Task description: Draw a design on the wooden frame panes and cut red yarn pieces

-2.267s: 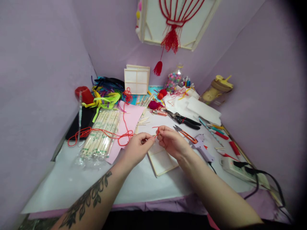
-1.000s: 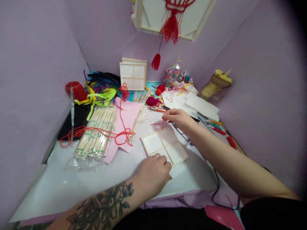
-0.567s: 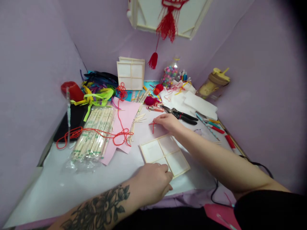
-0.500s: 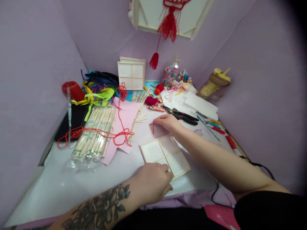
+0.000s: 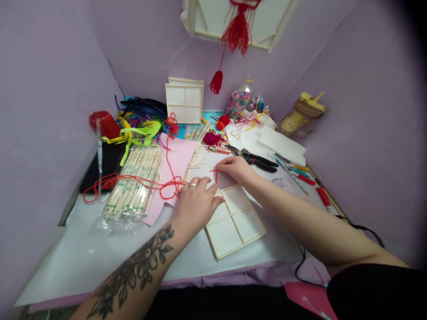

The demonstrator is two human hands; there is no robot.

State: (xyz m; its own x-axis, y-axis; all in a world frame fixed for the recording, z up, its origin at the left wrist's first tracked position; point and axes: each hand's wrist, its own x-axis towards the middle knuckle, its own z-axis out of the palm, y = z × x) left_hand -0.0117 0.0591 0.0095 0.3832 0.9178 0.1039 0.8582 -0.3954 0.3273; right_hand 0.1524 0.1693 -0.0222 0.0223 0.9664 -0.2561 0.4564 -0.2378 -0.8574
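My right hand pinches a short piece of red yarn just beyond the far edge of a stick frame. That square frame, backed in white and split into four panes, lies flat on the white-covered table. My left hand, wearing a ring, hovers over the frame's left corner with fingers apart and nothing visible in it. Its fingertips are near the dangling yarn but apart from it. Loose short sticks lie beyond my left hand.
Bagged sticks and long red yarn lie left on pink paper. Black pruners rest beyond my right hand. Two frames stand at the back; a tumbler stands back right. A red tassel hangs above.
My left hand has moved from the near edge of the frame up and left, toward the red yarn, and its fingers have spread. My right hand still pinches the yarn.
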